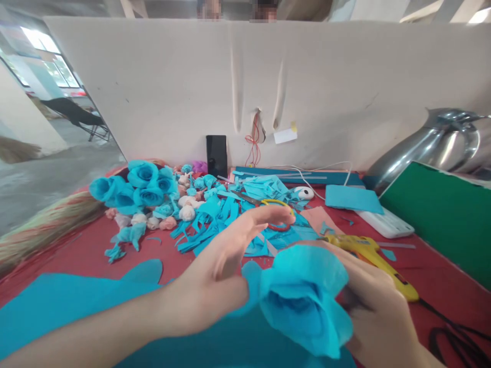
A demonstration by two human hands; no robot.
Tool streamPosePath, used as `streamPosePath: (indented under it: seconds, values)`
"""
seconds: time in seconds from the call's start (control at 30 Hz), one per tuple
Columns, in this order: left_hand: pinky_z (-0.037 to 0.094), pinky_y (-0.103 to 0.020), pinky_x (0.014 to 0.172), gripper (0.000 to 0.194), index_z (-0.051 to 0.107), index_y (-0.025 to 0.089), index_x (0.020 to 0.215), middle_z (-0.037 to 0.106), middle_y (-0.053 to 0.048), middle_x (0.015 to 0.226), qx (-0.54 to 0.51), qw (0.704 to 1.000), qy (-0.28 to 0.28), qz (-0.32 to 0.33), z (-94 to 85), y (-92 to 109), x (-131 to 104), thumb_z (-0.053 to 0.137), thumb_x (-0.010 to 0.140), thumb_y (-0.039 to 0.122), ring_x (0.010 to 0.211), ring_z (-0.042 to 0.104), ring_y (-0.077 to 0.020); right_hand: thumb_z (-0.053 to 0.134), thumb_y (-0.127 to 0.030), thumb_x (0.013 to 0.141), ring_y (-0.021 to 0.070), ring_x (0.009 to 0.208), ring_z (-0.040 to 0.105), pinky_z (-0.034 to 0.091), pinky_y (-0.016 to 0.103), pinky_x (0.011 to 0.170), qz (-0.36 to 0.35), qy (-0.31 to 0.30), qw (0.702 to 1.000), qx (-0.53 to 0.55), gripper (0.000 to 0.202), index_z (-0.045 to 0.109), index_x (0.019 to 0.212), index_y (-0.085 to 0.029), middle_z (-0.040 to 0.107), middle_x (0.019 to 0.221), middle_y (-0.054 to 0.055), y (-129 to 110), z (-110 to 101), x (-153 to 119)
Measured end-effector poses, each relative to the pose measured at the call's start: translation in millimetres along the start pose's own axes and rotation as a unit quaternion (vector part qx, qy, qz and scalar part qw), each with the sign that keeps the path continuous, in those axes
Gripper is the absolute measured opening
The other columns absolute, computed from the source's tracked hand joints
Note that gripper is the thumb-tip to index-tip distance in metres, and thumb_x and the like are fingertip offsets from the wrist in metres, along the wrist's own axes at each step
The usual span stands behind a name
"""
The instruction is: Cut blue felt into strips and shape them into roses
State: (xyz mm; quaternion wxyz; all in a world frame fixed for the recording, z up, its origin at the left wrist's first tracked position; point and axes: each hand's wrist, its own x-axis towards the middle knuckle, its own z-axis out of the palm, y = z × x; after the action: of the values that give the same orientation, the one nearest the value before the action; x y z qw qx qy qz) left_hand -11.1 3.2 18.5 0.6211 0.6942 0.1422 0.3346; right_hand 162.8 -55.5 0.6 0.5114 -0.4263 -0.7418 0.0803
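A blue crepe-paper rose [307, 301] with layered, curling petals is held low in front of me, its open face toward the camera. My right hand [378, 306] is closed around its back and right side; most of those fingertips are hidden behind the petals. Just left of the rose, my left hand [222, 271] has its fingers stretched out and the thumb apart from them. A blue petal edge [252, 283] lies by that thumb, and whether they touch I cannot tell. Scissors [280, 228] with red and yellow handles lie beyond my left fingers.
Several finished blue roses [146, 176] and small pink and white paper buds [186, 212] lie left. Blue scraps [215, 222] fill the middle. A yellow glue gun [374, 253] rests right, near a green board [441, 220] and steel jug [422, 143]. A phone [217, 156] leans against the white panel [172, 87].
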Motion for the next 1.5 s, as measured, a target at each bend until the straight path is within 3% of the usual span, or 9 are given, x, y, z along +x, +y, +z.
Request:
streamPosePath:
  seconds: [0.1, 0.2, 0.3, 0.43, 0.77, 1.0, 1.17, 1.33, 1.5]
  values:
    - [0.045, -0.026, 0.072, 0.029, 0.056, 0.024, 0.102, 0.055, -0.002, 0.101, -0.057, 0.996, 0.027, -0.058, 0.8, 1.8, -0.9, 0.051, 0.075, 0.015, 0.097, 0.051, -0.0198, 0.055, -0.014, 0.075, 0.0099, 0.073, 0.066, 0.05, 0.01, 0.068, -0.036, 0.004, 0.999, -0.002, 0.023, 0.06, 0.089, -0.031, 0.069, 0.088, -0.004, -0.5, -0.2, 5.2]
    - [0.041, -0.022, 0.062, 0.01, 0.058, 0.022, 0.089, 0.052, 0.0, 0.08, -0.058, 0.993, 0.039, -0.099, 4.3, 6.0, -3.4, 0.05, 0.083, 0.025, 0.074, 0.049, -0.0136, 0.056, -0.012, 0.075, 0.013, 0.073, 0.066, 0.051, 0.013, 0.067, -0.059, -0.012, 0.998, -0.016, 0.021, 0.061, 0.089, -0.027, 0.069, 0.087, 0.0, 3.1, 0.7, 5.0]
    - [0.041, -0.024, 0.067, 0.012, 0.059, 0.019, 0.081, 0.052, -0.001, 0.08, -0.037, 0.996, 0.033, -0.073, 8.5, 11.4, -4.4, 0.055, 0.083, 0.03, 0.077, 0.048, -0.0141, 0.053, -0.014, 0.078, 0.016, 0.079, 0.066, 0.052, 0.018, 0.07, -0.066, -0.031, 0.997, -0.022, 0.024, 0.058, 0.098, -0.026, 0.067, 0.093, 0.004, 8.6, 2.0, 0.6]
    - [0.041, -0.025, 0.074, 0.005, 0.06, 0.018, 0.075, 0.054, 0.0, 0.077, 0.016, 0.999, 0.03, -0.033, 11.7, 14.6, -4.1, 0.06, 0.079, 0.021, 0.078, 0.05, -0.0135, 0.051, -0.018, 0.08, 0.0172, 0.078, 0.065, 0.053, 0.02, 0.067, -0.095, -0.048, 0.994, -0.037, 0.021, 0.056, 0.1, -0.024, 0.067, 0.091, 0.005, 10.9, -0.3, -1.3]
    - [0.038, -0.022, 0.056, 0.012, 0.059, 0.019, 0.068, 0.049, 0.002, 0.063, 0.086, 0.992, 0.051, -0.08, 15.1, 20.2, -7.5, 0.055, 0.078, 0.024, 0.063, 0.046, -0.012, 0.05, -0.022, 0.083, 0.0176, 0.083, 0.063, 0.053, 0.028, 0.07, -0.116, -0.096, 0.987, -0.057, 0.016, 0.056, 0.097, -0.018, 0.066, 0.092, 0.01, 6.7, -6.9, 1.5]
    - [0.038, -0.022, 0.054, 0.01, 0.058, 0.019, 0.063, 0.055, 0.002, 0.066, 0.126, 0.986, 0.084, -0.063, 20.9, 23.3, -5.1, 0.06, 0.07, 0.025, 0.06, 0.048, -0.012, 0.053, -0.013, 0.074, 0.0174, 0.076, 0.059, 0.048, 0.032, 0.063, -0.148, -0.116, 0.977, -0.095, 0.03, 0.051, 0.103, -0.021, 0.066, 0.088, 0.004, 3.7, -13.0, 8.3]
    - [0.041, -0.021, 0.06, 0.005, 0.064, 0.022, 0.071, 0.056, 0.003, 0.07, 0.175, 0.981, 0.06, -0.053, 19.9, 22.3, -7.9, 0.062, 0.072, 0.026, 0.064, 0.05, -0.0121, 0.047, -0.008, 0.069, 0.0141, 0.064, 0.055, 0.044, 0.03, 0.054, -0.18, -0.085, 0.97, -0.141, 0.027, 0.053, 0.092, -0.02, 0.067, 0.078, 0.001, -0.8, -13.5, 13.0]
    - [0.043, -0.024, 0.067, 0.008, 0.066, 0.024, 0.079, 0.057, 0.003, 0.072, 0.211, 0.976, 0.023, -0.054, 17.4, 20.7, -8.2, 0.065, 0.072, 0.028, 0.066, 0.052, -0.0127, 0.051, -0.008, 0.064, 0.0158, 0.067, 0.05, 0.042, 0.032, 0.057, -0.164, -0.151, 0.961, -0.163, 0.032, 0.056, 0.094, -0.019, 0.065, 0.081, 0.002, -1.1, -16.8, 9.9]
    - [0.042, -0.023, 0.066, 0.004, 0.067, 0.022, 0.071, 0.053, 0.003, 0.065, 0.201, 0.978, 0.014, -0.049, 20.3, 20.5, -5.5, 0.063, 0.073, 0.022, 0.065, 0.051, -0.0122, 0.052, -0.007, 0.065, 0.0149, 0.065, 0.047, 0.038, 0.031, 0.056, -0.144, -0.148, 0.966, -0.158, 0.02, 0.058, 0.081, -0.019, 0.063, 0.073, 0.001, -2.1, -15.3, 9.9]
